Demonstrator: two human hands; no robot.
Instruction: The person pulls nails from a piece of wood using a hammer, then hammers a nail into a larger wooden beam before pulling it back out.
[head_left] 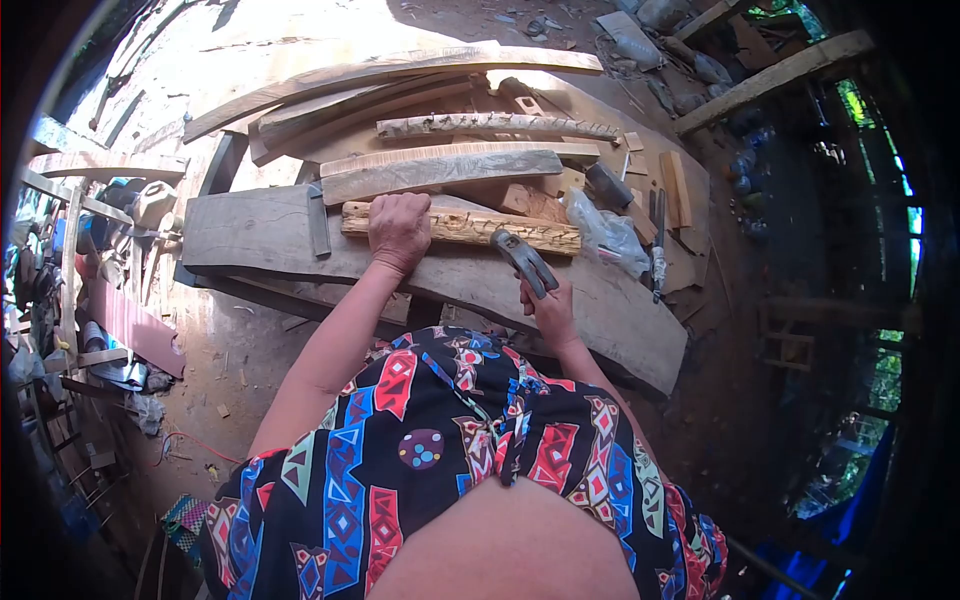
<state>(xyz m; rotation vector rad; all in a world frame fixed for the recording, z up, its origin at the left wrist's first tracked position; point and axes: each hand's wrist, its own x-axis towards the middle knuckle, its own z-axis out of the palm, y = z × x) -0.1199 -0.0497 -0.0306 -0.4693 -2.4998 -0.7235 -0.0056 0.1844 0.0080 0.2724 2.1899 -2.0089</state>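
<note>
My left hand (400, 232) is wrapped over the left part of a squared, yellowish wooden piece (465, 226) and presses it against the thick grey plank bench. Rows of small dark marks, like bent nails, run along the top of this piece. In my right hand (553, 308) is a claw hammer (524, 262). Its metal head is raised close over the right half of the piece, face toward the wood and claw toward me. The handle is mostly hidden below the head and my fingers.
The grey plank bench (620, 320) spans the middle. Behind the piece lie a sawn board (440, 178), a rough strip with similar marks (490, 124) and a long curved board (400, 72). A clear plastic bag (605, 232) and a dark mallet head (607, 186) sit to the right.
</note>
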